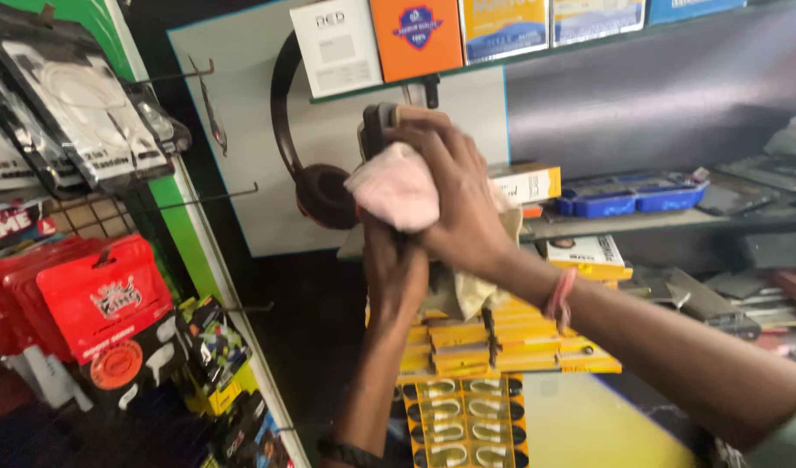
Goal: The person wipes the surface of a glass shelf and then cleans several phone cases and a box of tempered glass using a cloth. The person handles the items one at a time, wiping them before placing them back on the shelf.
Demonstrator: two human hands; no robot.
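Note:
My left hand (393,269) grips the lower part of a dark phone-like device (374,130) held upright at chest height. Over its face my right hand (454,195) presses a pale pink cloth (396,186), the fingers curled over the device's top edge. Most of the device is hidden behind the cloth and hands. A loose end of the cloth hangs below my right palm. On my right wrist sits a pink band (560,297), and a dark band circles my left wrist (350,452).
Dark over-ear headphones (316,186) hang on a white panel behind the hands. Boxed goods line a top shelf (415,35). Hooks with packaged accessories (103,295) crowd the left. Yellow packs (467,347) are stacked below. A blue tray (632,195) sits on the right shelf.

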